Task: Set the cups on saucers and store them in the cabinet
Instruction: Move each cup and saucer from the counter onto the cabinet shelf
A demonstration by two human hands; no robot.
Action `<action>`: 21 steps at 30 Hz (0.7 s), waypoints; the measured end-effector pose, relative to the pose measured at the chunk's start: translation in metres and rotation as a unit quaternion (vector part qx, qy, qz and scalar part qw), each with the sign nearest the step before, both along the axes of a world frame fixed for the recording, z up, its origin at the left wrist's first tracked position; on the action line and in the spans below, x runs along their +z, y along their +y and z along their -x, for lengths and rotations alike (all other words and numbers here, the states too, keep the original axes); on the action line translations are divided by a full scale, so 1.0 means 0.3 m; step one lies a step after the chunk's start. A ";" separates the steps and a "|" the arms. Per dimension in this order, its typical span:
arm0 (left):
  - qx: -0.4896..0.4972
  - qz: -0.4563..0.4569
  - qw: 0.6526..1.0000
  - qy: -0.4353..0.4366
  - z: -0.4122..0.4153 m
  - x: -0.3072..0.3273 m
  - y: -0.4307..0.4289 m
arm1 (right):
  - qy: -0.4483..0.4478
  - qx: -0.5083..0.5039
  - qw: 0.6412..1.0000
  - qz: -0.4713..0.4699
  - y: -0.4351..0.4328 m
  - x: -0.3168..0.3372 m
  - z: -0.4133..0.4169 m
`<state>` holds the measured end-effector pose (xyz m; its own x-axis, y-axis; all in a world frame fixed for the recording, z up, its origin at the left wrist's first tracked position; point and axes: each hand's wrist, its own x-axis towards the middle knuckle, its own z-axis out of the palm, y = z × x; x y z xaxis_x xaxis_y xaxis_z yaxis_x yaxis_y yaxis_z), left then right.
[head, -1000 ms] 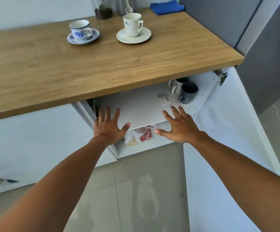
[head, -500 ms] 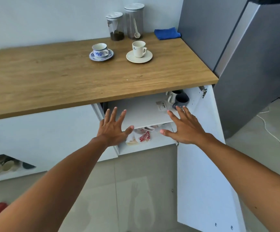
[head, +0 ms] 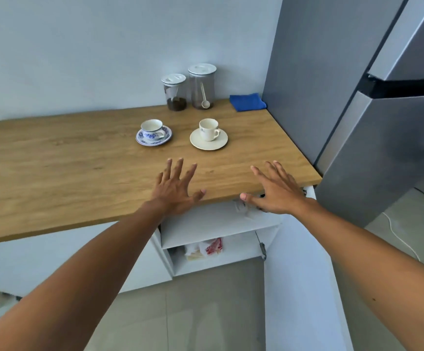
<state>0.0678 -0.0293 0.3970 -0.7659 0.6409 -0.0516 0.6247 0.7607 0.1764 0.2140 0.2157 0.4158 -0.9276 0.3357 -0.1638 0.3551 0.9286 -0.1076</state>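
Now both hands have risen from the cabinet [head: 213, 224] mouth to the counter's [head: 79, 168] front edge. The left hand [head: 175, 188] and right hand [head: 275, 193] lie palm-down over it, fingers straight and spread, holding nothing; whether they touch the wood I cannot tell. The cups have not moved. The blue cup [head: 152, 127] sits on its blue saucer [head: 166, 139], and the white cup [head: 208, 129] sits on its white saucer [head: 206, 146] to the right, both farther back on the counter, beyond the fingertips. Below, the cabinet stays open, its door [head: 299, 287] swung out to the right.
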 end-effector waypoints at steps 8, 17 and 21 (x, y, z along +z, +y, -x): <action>-0.003 0.028 1.000 0.010 0.348 0.014 0.138 | -0.010 -0.028 0.999 0.014 0.153 0.038 0.363; 0.033 0.034 0.999 0.009 0.576 -0.079 0.286 | -0.032 0.000 0.999 0.041 0.304 -0.035 0.710; 0.052 0.032 0.998 -0.011 0.642 -0.134 0.332 | -0.050 0.025 0.997 0.046 0.353 -0.089 0.827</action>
<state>-0.1248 0.0705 0.3568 -0.8259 0.5534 -0.1078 0.5389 0.8311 0.1374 -0.0340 0.3216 0.3892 -0.9201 0.2685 -0.2850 0.3219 0.9331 -0.1602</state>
